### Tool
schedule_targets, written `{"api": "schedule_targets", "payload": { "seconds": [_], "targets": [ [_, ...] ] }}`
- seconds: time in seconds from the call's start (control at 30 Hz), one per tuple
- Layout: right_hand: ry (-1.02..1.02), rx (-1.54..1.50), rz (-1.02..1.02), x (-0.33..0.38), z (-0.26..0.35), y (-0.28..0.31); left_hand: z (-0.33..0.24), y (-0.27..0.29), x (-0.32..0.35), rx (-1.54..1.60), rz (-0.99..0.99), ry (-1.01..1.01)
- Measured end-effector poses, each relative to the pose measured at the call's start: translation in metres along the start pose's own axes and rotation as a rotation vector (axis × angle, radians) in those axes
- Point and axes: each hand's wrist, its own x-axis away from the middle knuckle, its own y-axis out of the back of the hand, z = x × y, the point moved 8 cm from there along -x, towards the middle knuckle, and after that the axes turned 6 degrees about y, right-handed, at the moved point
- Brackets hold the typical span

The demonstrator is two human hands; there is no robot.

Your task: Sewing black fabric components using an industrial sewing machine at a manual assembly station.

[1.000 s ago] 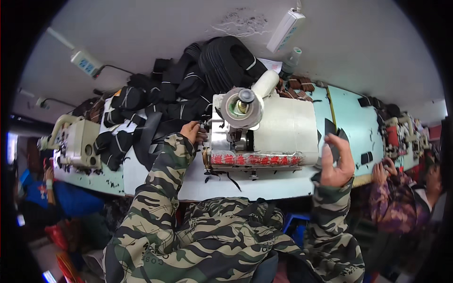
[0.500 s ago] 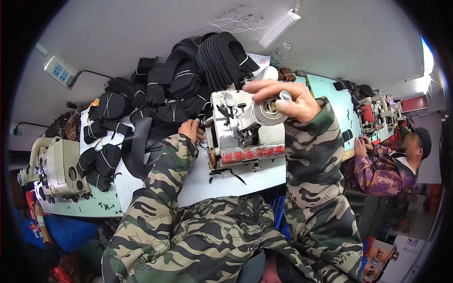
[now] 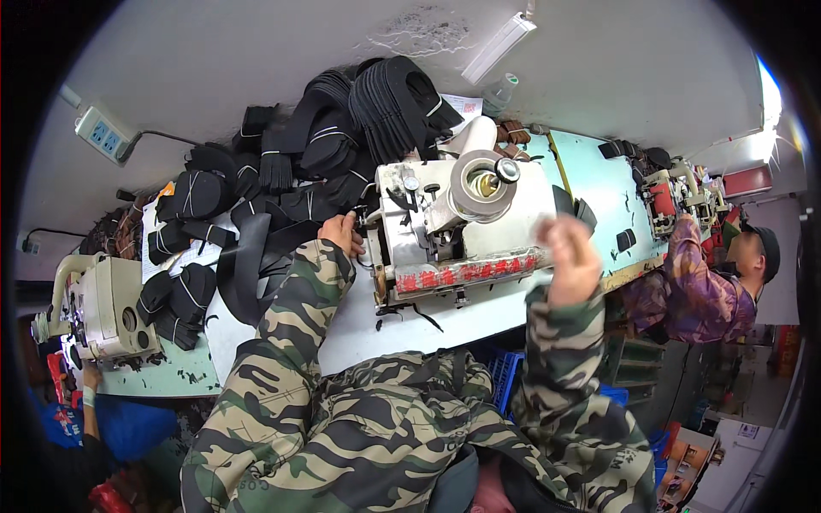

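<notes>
A cream metal bench machine [image 3: 526, 205] stands in front of me, with red lettering along its front edge. On top sits a wide round grey wheel-like part [image 3: 469, 198] with a brass-coloured centre and a small ring at its rim. My left hand [image 3: 342, 233] is at the machine's left end, its fingers bent against a small dark part; what they grip there is hidden. Off the machine's right front corner, my right hand [image 3: 571, 256] is smeared by motion, so its fingers cannot be made out. Dark scraps [image 3: 419, 315] lie on the white tabletop [image 3: 368, 342] before the machine.
Bundles of black strips [image 3: 393, 111] are heaped behind and left of the machine. Another cream machine [image 3: 111, 303] stands at far left, near a person's arm [image 3: 88, 402]. At right, a co-worker [image 3: 705, 265] sits by more machines [image 3: 676, 201]. A blue crate [image 3: 506, 376] is below the table.
My right hand has left the round part on top of the machine and moved down and right, uncovering it. My left hand stays at the machine's left end. The co-worker's arm has risen.
</notes>
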Motion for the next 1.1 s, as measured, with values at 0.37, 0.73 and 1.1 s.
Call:
{"api": "schedule_targets", "payload": {
  "seconds": [0.37, 0.73, 1.1],
  "targets": [
    [-0.611, 0.623, 0.334, 0.142, -0.243, -0.039, 0.002, -0.003, -0.008, 0.028, -0.016, 0.040],
    [-0.617, 0.574, 0.238, 0.142, -0.248, -0.029, 0.003, -0.021, -0.020, -0.005, 0.186, -0.012],
    [-0.660, 0.583, 0.244, 0.143, -0.252, -0.025, 0.027, -0.022, -0.049, 0.117, 0.243, 0.244]
  ]
}}
